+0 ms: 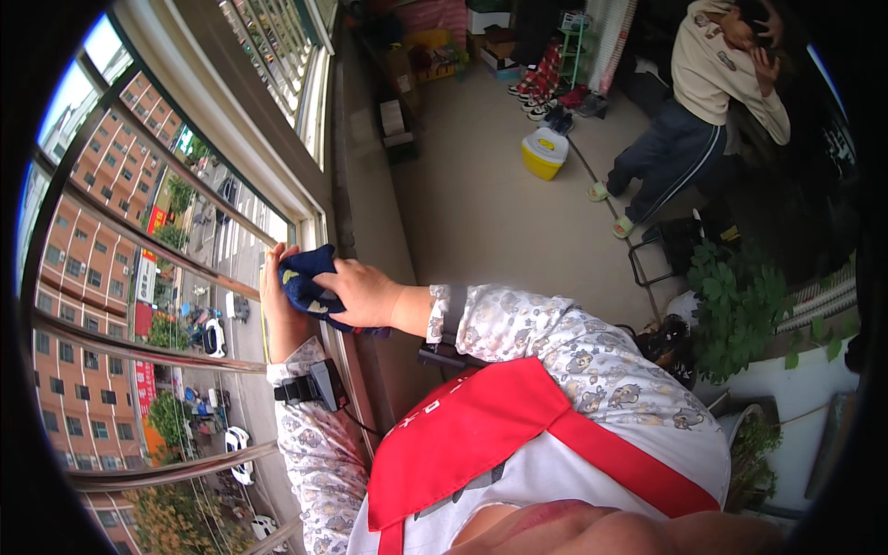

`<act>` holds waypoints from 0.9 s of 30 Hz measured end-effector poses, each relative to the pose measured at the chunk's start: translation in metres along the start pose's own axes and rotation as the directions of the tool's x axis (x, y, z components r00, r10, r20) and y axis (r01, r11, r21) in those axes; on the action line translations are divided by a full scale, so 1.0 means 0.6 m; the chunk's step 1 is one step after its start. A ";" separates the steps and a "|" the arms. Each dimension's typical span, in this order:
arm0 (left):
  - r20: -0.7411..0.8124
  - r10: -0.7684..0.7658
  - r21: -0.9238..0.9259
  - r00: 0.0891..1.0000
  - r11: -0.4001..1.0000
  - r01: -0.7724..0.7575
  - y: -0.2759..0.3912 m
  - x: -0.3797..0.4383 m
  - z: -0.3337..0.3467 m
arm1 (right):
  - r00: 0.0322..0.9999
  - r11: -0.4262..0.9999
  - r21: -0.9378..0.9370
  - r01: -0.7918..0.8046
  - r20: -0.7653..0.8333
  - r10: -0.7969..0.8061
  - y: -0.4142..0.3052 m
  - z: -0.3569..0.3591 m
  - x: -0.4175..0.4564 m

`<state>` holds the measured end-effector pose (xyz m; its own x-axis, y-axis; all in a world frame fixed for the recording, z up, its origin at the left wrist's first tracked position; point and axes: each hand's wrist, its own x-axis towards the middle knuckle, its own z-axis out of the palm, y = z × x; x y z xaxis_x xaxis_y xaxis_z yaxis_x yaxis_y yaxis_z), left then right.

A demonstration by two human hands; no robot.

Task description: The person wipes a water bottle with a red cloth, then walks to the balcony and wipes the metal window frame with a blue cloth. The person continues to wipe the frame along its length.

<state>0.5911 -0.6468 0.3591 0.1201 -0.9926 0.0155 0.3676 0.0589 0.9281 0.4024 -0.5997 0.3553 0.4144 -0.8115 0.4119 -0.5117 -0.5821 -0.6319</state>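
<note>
At the window sill, my right hand [363, 291] grips a bunched dark blue cloth [302, 277] with pale yellow patches. My left hand [280, 305] is pressed along the cloth's outer side, fingers pointing up and fingertips curled at its far edge; its thumb is hidden. Both hands are beside the white window frame [316, 215], next to the metal bars. A dark strap with a small black device [326, 385] sits on my left wrist. Another black device [444, 355] is strapped at my right wrist.
Curved metal window bars [166, 267] stand to the left, with a street far below. A yellow bucket with a white lid [544, 152] rests on the floor [458, 201]. Another person [701, 111] stands at upper right, near a black metal frame [655, 260] and a leafy plant [732, 305].
</note>
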 end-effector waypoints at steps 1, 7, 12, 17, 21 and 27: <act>-0.012 -0.008 0.002 1.000 1.000 0.008 0.002 -0.002 0.005 | 1.000 1.000 0.008 0.002 -0.002 -0.001 0.001 0.001 0.001; 0.014 -0.007 -0.009 1.000 1.000 0.007 0.000 0.004 -0.002 | 0.998 0.998 0.042 0.047 -0.046 -0.045 0.005 0.004 0.001; 0.028 0.004 -0.019 1.000 1.000 -0.004 0.001 -0.001 -0.003 | 0.998 0.998 0.039 0.040 -0.041 -0.038 0.001 0.003 -0.001; 0.029 0.010 0.076 1.000 0.997 -0.012 0.017 -0.019 0.019 | 0.999 0.999 0.012 0.033 -0.040 -0.033 0.001 -0.002 -0.002; 0.011 0.002 0.015 1.000 1.000 -0.002 0.015 -0.016 0.015 | 1.000 1.000 0.017 0.018 -0.017 -0.018 -0.006 -0.010 0.000; 0.039 0.038 0.076 0.999 0.996 -0.041 0.025 -0.028 0.028 | 0.999 0.999 0.041 0.029 0.015 -0.030 0.002 -0.013 0.004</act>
<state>0.5794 -0.6309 0.3792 0.0983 -0.9930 0.0656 0.2911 0.0917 0.9523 0.3971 -0.6028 0.3606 0.4407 -0.7931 0.4204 -0.4679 -0.6027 -0.6464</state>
